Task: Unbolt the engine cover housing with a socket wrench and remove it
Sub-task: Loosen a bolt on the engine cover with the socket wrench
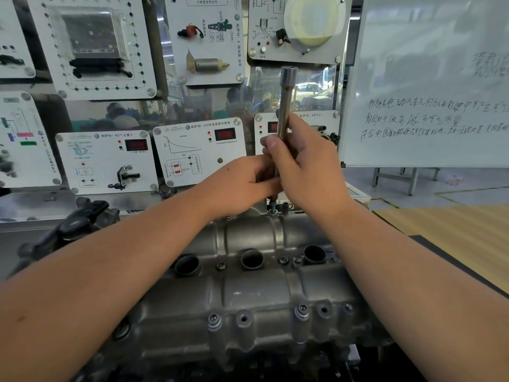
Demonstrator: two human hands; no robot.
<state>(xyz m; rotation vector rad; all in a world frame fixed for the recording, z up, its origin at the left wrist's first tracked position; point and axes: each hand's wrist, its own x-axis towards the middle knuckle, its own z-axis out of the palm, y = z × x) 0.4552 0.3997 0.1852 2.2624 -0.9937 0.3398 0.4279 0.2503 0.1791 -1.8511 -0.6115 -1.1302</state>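
The grey cast engine cover housing (248, 293) fills the lower middle, with three round wells along its top and bolts along its near edge. A long steel socket extension (286, 100) stands upright over a bolt (272, 210) at the housing's far edge. My right hand (305, 166) grips the shaft at mid height, fingers wrapped round it. My left hand (248, 183) holds the lower part of the shaft from the left, its fingertips partly hidden behind my right hand.
A display wall of white sensor panels (198, 153) rises right behind the engine. A whiteboard (429, 78) with handwriting stands at the right, above a wooden tabletop (454, 238). A black bracket (74, 224) sticks out at the housing's left end.
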